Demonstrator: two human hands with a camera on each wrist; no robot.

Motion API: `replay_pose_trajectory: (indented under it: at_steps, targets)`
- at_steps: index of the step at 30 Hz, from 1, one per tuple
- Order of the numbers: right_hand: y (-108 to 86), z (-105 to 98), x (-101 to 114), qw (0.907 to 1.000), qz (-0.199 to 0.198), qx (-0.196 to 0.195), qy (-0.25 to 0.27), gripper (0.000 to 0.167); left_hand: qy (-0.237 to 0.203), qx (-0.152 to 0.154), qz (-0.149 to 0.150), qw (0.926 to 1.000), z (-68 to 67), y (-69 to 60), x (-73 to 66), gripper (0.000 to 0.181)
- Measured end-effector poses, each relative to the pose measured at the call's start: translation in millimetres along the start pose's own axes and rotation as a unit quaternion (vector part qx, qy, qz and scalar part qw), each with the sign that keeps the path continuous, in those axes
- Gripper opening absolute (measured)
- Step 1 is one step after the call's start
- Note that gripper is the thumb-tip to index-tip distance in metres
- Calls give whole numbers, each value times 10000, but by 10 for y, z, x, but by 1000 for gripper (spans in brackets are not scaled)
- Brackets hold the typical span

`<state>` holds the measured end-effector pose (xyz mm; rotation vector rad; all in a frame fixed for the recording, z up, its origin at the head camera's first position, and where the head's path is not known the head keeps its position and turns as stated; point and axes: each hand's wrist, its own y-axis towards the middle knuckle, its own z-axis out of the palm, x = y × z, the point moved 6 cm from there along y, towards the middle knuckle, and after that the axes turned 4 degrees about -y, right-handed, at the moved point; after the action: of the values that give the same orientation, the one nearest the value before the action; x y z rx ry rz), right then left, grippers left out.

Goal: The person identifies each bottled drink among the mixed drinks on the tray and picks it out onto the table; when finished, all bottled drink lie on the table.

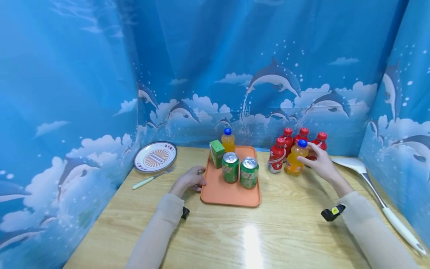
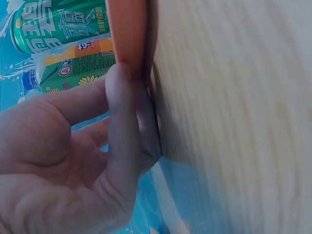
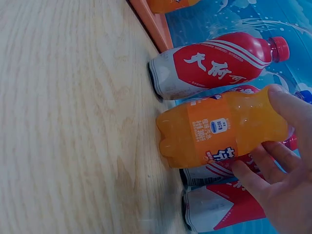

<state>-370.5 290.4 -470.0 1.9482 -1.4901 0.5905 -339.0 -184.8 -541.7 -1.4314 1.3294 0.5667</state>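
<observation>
My left hand [image 1: 190, 178] holds the left rim of an orange tray [image 1: 228, 196], its fingertips at the edge in the left wrist view. On the tray stand two green soda cans [image 1: 230, 168] [image 1: 249, 173], a green drink carton [image 1: 217, 154] and, at the back, an orange soda bottle with a blue cap [image 1: 228, 141]. Right of the tray, my right hand [image 1: 320, 161] grips a second orange soda bottle [image 3: 219, 129] around its upper part, thumb on one side and fingers on the other. This bottle is upright, close to the table, among several red-labelled cola bottles [image 1: 277, 156].
A patterned plate [image 1: 156, 157] leans at the back left, with a green-handled fork [image 1: 147, 182] in front of it. Along the right edge lies a long white-handled spatula [image 1: 376, 190]. Blue dolphin-print curtains [image 1: 208, 67] enclose the wooden table [image 1: 218, 235] at the back and sides.
</observation>
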Motion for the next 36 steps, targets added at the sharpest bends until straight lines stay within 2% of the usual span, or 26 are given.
replay_pose_trajectory:
  at_steps: [4, 7, 11, 13, 15, 17, 19, 22, 27, 31, 36]
  targets:
    - [-45, -8, 10, 9999, 15, -121, 94, 77, 44, 54, -7, 10000, 23, 17, 25, 73]
    - [-66, -59, 115, 9973, 8, -707, 180, 73, 66, 44, -25, 10000, 21, 20, 25, 74]
    - [-78, -154, 426, 9841, -131, -1752, 279, 61, 72, 8, -45, 10000, -8, 20, -9, 76]
    - [-65, -173, 618, 9751, -357, -2169, 304, 54, 60, -15, -62, 10000, -27, 21, -22, 77]
    - [-35, -157, 803, 9675, -629, -2425, 338, 50, 83, -21, -50, 10000, -41, 22, -24, 77]
    - [15, -109, 964, 9634, -912, -2487, 400, 48, 83, -19, -53, 9999, -50, 19, -18, 77]
    - [76, -40, 1105, 9638, -1130, -2372, 459, 49, 54, -23, -65, 10000, -51, 19, -7, 77]
    - [166, 93, 1283, 9694, -1318, -1994, 563, 52, 36, 6, -68, 10000, -46, 28, 16, 76]
    - [305, 343, 1461, 9745, -1539, -1459, 732, 53, 55, 53, -66, 9999, -29, 38, 39, 74]
    - [422, 554, 1531, 9815, -1451, -945, 816, 56, -22, 41, -83, 10000, -31, 38, 39, 74]
    - [562, 801, 1577, 9912, -1157, -315, 570, 68, -68, 46, -34, 10000, -16, 47, 43, 75]
